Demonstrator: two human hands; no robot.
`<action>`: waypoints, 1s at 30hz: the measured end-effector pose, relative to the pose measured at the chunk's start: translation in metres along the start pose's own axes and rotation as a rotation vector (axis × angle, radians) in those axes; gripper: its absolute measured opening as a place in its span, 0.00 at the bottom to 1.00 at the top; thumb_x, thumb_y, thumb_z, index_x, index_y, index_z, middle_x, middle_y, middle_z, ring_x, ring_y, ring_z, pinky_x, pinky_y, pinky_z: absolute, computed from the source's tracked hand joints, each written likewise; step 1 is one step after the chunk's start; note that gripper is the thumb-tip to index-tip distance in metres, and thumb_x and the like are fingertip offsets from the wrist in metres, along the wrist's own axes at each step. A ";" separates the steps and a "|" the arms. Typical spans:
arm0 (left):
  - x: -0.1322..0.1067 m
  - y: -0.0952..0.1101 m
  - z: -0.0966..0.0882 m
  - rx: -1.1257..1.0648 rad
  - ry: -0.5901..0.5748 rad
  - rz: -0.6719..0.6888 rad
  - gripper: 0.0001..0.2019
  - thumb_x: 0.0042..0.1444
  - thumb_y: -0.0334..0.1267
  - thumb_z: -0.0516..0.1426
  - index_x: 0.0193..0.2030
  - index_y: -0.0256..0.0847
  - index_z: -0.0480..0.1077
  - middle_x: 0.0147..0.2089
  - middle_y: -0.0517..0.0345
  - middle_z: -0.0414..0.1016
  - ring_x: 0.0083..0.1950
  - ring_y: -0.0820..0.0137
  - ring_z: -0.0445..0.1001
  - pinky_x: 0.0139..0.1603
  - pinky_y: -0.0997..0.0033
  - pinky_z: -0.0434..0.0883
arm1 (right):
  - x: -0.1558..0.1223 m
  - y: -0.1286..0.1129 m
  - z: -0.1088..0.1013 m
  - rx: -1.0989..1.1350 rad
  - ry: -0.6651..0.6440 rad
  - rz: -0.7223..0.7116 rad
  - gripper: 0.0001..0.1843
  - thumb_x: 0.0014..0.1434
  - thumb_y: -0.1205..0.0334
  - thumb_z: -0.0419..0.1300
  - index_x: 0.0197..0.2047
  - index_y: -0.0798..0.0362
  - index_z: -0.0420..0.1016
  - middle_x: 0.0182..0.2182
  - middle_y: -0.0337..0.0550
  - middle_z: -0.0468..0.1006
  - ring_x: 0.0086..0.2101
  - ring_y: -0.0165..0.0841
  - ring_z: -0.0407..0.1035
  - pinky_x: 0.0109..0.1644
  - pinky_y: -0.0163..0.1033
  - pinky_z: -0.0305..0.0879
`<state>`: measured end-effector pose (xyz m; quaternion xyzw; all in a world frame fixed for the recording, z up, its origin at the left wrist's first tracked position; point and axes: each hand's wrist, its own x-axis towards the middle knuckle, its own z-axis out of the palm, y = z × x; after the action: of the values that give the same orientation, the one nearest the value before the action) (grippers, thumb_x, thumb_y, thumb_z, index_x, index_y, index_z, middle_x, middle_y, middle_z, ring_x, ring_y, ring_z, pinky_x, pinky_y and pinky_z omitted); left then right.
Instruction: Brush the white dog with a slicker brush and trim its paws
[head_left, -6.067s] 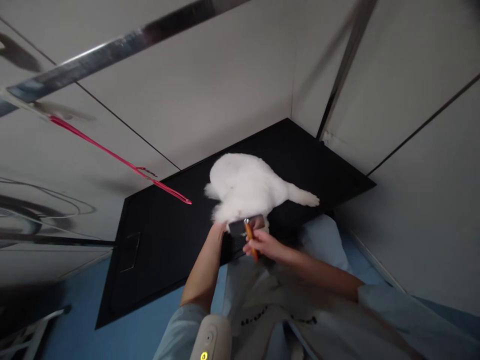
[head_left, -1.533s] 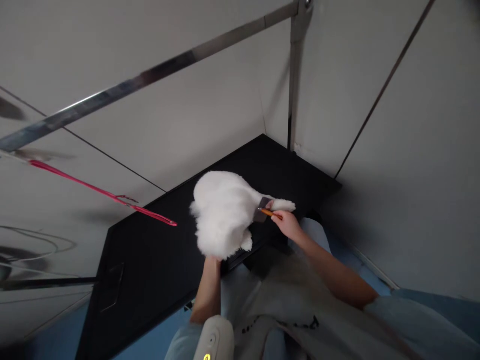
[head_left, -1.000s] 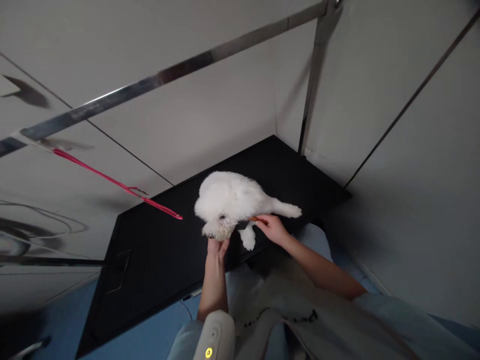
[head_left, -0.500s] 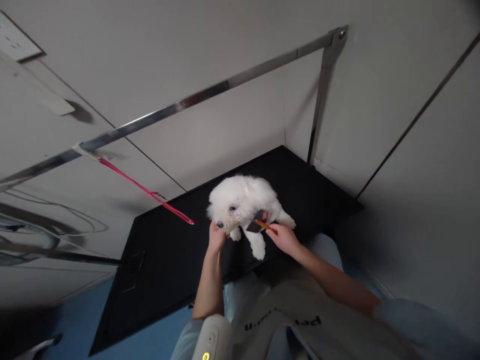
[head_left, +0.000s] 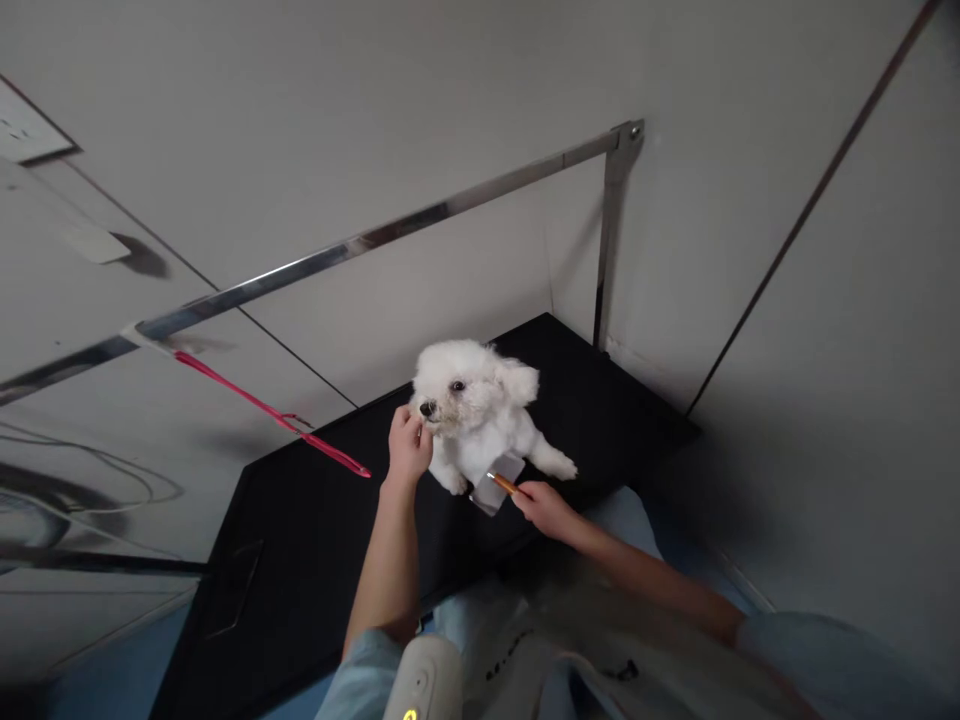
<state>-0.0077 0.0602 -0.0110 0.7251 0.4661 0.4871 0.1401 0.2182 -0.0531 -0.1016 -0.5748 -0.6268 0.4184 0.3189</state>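
A small white fluffy dog (head_left: 480,420) sits upright on a black grooming table (head_left: 315,520), its head raised and turned to the left. My left hand (head_left: 409,445) is closed at the dog's muzzle, holding its chin. My right hand (head_left: 544,505) grips the orange handle of a slicker brush (head_left: 496,487), whose flat grey head rests against the dog's chest and front leg.
A steel grooming arm (head_left: 480,195) spans above the table on a post (head_left: 606,250) at the far corner. A red leash loop (head_left: 285,425) hangs from it, loose, left of the dog. Grey walls close the table's back and right sides. Blue floor lies below.
The dog has turned from lying away from me to sitting up with its head raised. My left hand rose to its muzzle. The brush moved from its flank to its chest.
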 end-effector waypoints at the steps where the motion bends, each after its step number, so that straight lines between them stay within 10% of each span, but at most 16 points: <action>1: 0.006 0.003 -0.001 0.009 0.008 0.035 0.05 0.49 0.38 0.59 0.29 0.39 0.72 0.46 0.49 0.70 0.51 0.60 0.68 0.57 0.59 0.64 | 0.006 -0.009 -0.003 0.041 0.023 -0.037 0.19 0.63 0.58 0.49 0.22 0.52 0.65 0.20 0.40 0.71 0.23 0.31 0.66 0.27 0.35 0.58; 5: 0.030 0.019 0.000 -0.240 0.023 -0.046 0.09 0.50 0.41 0.58 0.25 0.39 0.70 0.46 0.49 0.72 0.54 0.60 0.68 0.57 0.61 0.65 | 0.028 -0.039 -0.013 0.196 0.045 -0.057 0.16 0.66 0.56 0.46 0.31 0.52 0.68 0.23 0.39 0.72 0.23 0.30 0.66 0.29 0.35 0.61; 10: 0.065 0.038 0.009 -0.490 -0.096 -0.231 0.16 0.45 0.43 0.61 0.16 0.39 0.61 0.24 0.57 0.67 0.33 0.68 0.69 0.36 0.70 0.69 | 0.027 -0.048 -0.020 0.458 -0.277 0.139 0.13 0.63 0.53 0.52 0.32 0.51 0.67 0.17 0.36 0.69 0.15 0.29 0.62 0.20 0.34 0.57; 14: 0.089 0.057 0.018 -0.579 -0.249 -0.257 0.16 0.43 0.44 0.61 0.15 0.38 0.63 0.20 0.60 0.62 0.24 0.75 0.60 0.26 0.76 0.62 | 0.040 -0.064 -0.045 0.626 -0.166 -0.024 0.09 0.61 0.57 0.55 0.33 0.53 0.66 0.23 0.37 0.75 0.20 0.26 0.67 0.24 0.31 0.61; 20: 0.102 0.074 0.027 -0.623 -0.373 -0.257 0.15 0.42 0.46 0.61 0.18 0.36 0.67 0.19 0.62 0.63 0.21 0.77 0.58 0.23 0.77 0.57 | 0.038 -0.055 -0.046 0.600 -0.359 0.156 0.11 0.61 0.56 0.55 0.31 0.53 0.63 0.19 0.36 0.74 0.17 0.28 0.66 0.19 0.30 0.56; 26: 0.105 0.074 0.028 -0.621 -0.458 -0.236 0.16 0.45 0.47 0.60 0.20 0.35 0.68 0.20 0.61 0.66 0.22 0.77 0.60 0.26 0.77 0.59 | 0.044 -0.065 -0.055 0.637 -0.114 -0.018 0.09 0.58 0.58 0.59 0.31 0.54 0.65 0.29 0.42 0.79 0.26 0.29 0.72 0.28 0.32 0.64; 30: 0.107 0.072 0.026 -0.593 -0.495 -0.214 0.16 0.46 0.47 0.60 0.21 0.34 0.69 0.21 0.60 0.68 0.23 0.76 0.63 0.28 0.77 0.61 | 0.037 -0.061 -0.046 0.651 -0.306 0.159 0.13 0.59 0.53 0.58 0.32 0.54 0.64 0.24 0.40 0.77 0.21 0.29 0.69 0.24 0.33 0.62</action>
<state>0.0621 0.1154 0.0850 0.6960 0.3304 0.3937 0.5015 0.2261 -0.0081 -0.0294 -0.4210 -0.4544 0.7006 0.3542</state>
